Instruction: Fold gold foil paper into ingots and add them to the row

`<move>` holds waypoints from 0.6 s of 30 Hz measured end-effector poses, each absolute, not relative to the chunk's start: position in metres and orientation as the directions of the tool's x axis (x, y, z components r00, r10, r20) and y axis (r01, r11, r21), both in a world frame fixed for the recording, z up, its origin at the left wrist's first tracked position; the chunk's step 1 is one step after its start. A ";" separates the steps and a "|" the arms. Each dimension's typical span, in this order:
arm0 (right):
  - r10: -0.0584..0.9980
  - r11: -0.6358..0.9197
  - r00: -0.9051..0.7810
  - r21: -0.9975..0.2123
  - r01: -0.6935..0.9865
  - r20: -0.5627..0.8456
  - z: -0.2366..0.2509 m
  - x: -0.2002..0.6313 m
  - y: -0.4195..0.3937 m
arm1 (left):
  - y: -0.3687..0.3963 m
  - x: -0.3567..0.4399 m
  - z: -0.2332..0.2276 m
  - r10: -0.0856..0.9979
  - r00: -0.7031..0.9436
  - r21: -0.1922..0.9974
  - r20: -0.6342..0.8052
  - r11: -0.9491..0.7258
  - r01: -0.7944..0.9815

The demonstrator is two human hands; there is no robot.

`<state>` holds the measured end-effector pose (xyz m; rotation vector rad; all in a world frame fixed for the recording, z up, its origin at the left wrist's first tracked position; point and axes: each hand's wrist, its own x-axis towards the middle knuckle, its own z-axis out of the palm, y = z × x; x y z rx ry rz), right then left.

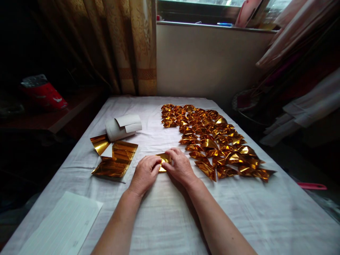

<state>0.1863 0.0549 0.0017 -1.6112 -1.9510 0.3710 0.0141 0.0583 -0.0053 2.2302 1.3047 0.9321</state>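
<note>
A small piece of gold foil paper point(165, 158) lies in the middle of the white-covered table, partly hidden by my fingers. My left hand point(146, 172) grips its left side, with the thumb pressed on the foil. From the right, my right hand point(180, 165) holds the other side, its thumb close to the left one and its fingers curled over the far edge. Left of my hands lies a loose stack of gold foil sheets point(122, 156). Several folded gold foil pieces point(209, 143), pointed at the ends, fill the table's right side in rows.
Behind the foil stack rests a white paper roll point(123, 127). A lined paper sheet point(62, 225) lies at the near left. A patterned curtain point(132, 46) hangs behind the table, and clothes point(313, 99) hang at the right. A red container point(45, 92) stands on a side table.
</note>
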 end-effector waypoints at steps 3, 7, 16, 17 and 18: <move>0.950 0.275 -0.133 -0.552 0.787 0.283 -0.003 0.189 0.047 | 0.058 0.014 -0.003 0.873 0.363 0.616 0.326 -0.487 0.619; 0.938 0.290 -0.124 -0.540 0.790 0.323 -0.009 0.192 0.038 | 0.057 0.014 0.000 0.873 0.380 0.611 0.307 -0.487 0.625; 0.939 0.228 -0.052 -0.502 0.834 0.340 -0.012 0.188 0.024 | 0.055 0.014 0.006 0.873 0.410 0.615 0.266 -0.481 0.625; 0.939 0.223 -0.046 -0.502 0.835 0.340 -0.012 0.189 0.023 | 0.055 0.013 0.005 0.873 0.407 0.618 0.267 -0.479 0.623; 0.939 0.220 -0.043 -0.501 0.837 0.341 -0.014 0.190 0.023 | 0.055 0.013 0.004 0.874 0.405 0.622 0.270 -0.479 0.620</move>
